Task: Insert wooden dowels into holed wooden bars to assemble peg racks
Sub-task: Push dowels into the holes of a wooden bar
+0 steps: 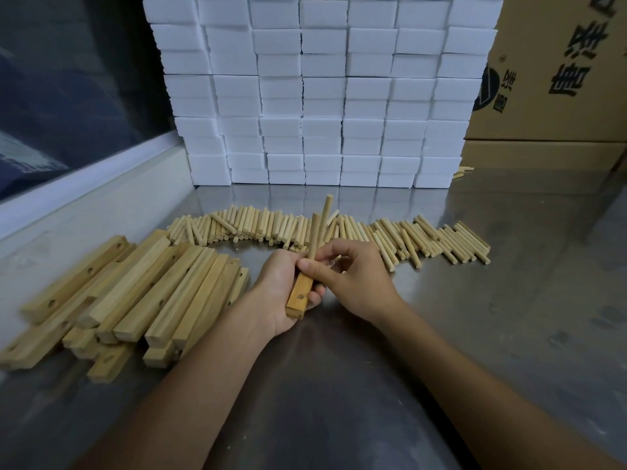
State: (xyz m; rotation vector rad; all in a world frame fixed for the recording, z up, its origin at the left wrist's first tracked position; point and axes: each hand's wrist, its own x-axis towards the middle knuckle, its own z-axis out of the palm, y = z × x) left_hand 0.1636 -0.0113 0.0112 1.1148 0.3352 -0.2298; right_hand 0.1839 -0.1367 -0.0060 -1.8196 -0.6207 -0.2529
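Note:
My left hand (281, 290) grips a holed wooden bar (300, 293) above the metal table, its near end showing one open hole. Two dowels stick up from the bar: a darker one (314, 232) and a taller pale one (326, 210) behind it. My right hand (353, 279) pinches the darker dowel near its base, the thumb pressed against the bar. A pile of holed wooden bars (135, 293) lies to the left. A long row of loose dowels (390, 235) stretches across the table behind my hands.
A wall of stacked white foam blocks (322, 96) stands at the back of the steel table (475, 334). Cardboard boxes (556, 79) stand at the back right, with a few stray dowels (462, 172) beside them. A white ledge (84, 198) and dark window run along the left.

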